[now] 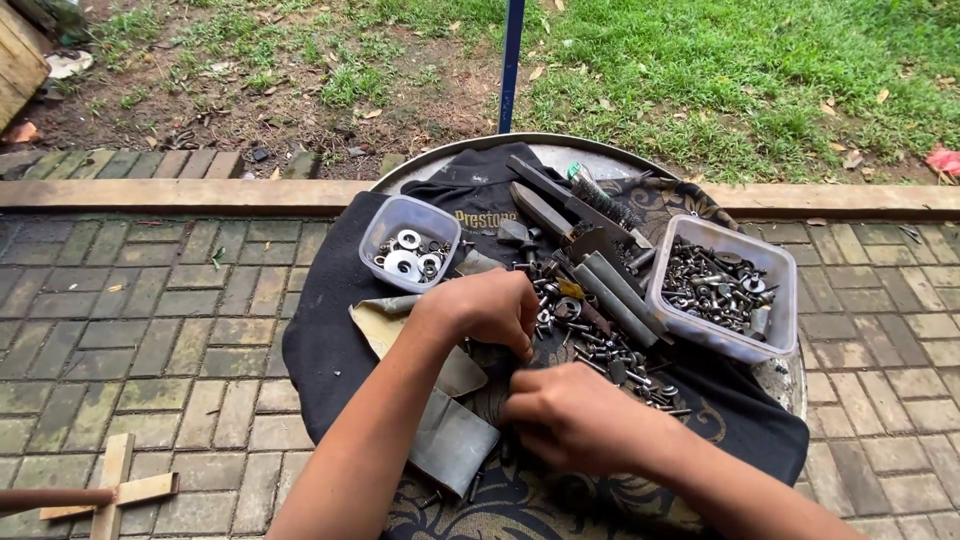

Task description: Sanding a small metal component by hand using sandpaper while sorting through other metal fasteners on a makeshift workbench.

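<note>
On the round worktop point(560, 150), over black cloth: left hand point(487, 308) curled knuckles-up, right hand point(572, 415) loosely closed just below; contents of either not discernible. Loose bolts and nuts point(610, 350) immediately right of left hand, spreading diagonally toward larger tub point(722, 288).

both hands curl their fingers point(520, 335) under, so whatever they pinch is hidden. the round worktop point(560, 150) is cut by the bottom edge, and the loose hardware pile point(610, 350) is too small to sort.
</note>
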